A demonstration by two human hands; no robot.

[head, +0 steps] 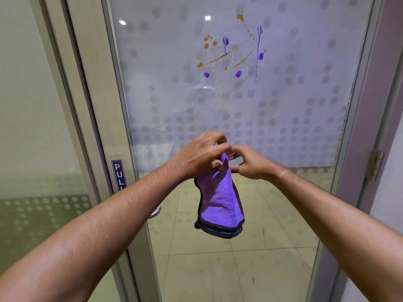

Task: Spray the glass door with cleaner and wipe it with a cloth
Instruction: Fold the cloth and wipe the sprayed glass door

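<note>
left hand (pixel 201 156) grip pinches top of purple cloth (pixel 220 201), right hand (pixel 250 164) fingers half-open beside it. cloth hangs before glass door (pixel 294 110). i'd bunch into flat pad, then wipe stains (pixel 231 53) top down.

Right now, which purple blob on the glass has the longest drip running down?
The upper right purple blob, near the top of the stained patch on the glass door. Its thin purple line runs far down; the other blobs trail short or not at all.
</note>
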